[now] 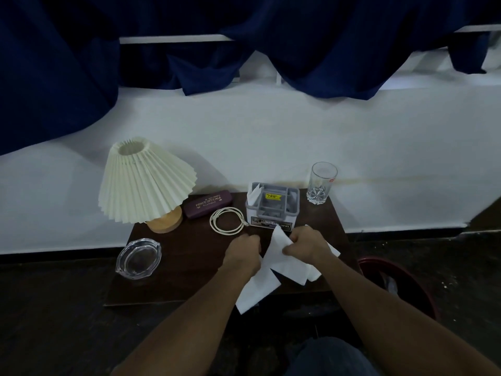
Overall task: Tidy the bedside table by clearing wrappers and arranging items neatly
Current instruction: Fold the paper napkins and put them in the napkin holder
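Here, my left hand [244,251] and right hand [306,245] are both curled tight on the white tissue [282,256], held over the front of the bedside table [189,270]. The glass ashtray [138,259] sits to their left. Beyond lie the coiled cable [227,221], then the spectacle case [207,203], lamp [146,180], grey organiser [272,206] and tumbler [321,183] by the wall.
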